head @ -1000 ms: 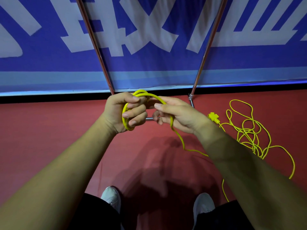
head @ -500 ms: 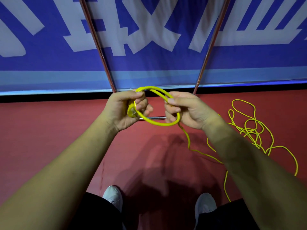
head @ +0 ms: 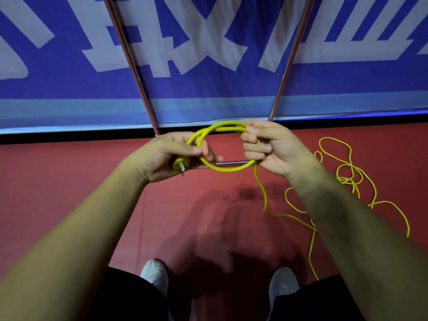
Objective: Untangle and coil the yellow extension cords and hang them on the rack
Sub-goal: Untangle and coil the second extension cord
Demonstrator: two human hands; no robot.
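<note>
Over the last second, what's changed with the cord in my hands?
The right hand pulled rightward, away from the left hand, widening the coil between them. The plug now shows under the left hand. Both hands still grip the coil; the loose cord lies as before.

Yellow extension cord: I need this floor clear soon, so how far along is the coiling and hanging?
Done: about two small loops are formed. In hand: the left hand holds them with the plug, the right hand pinches their other side. Left: most of the cord lies loose on the red floor, and no coil hangs on the visible rack poles.
</note>
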